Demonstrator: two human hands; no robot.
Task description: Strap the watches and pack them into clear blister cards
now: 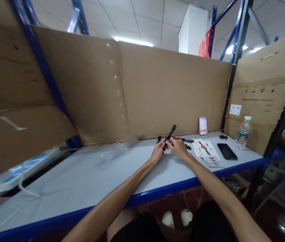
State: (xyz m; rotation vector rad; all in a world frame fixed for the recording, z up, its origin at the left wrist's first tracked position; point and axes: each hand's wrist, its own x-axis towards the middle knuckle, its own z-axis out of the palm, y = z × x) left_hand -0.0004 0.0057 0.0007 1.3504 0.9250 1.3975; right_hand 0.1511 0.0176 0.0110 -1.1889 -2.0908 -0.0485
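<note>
Left hand [159,148] and right hand [178,146] clamp one black tool [172,130] together — apparently close fingerwork; the next move calls for steadiness.

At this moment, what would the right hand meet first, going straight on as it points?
The right hand would probably meet the black object between the hands first, then the left hand; depth is unclear.
</note>
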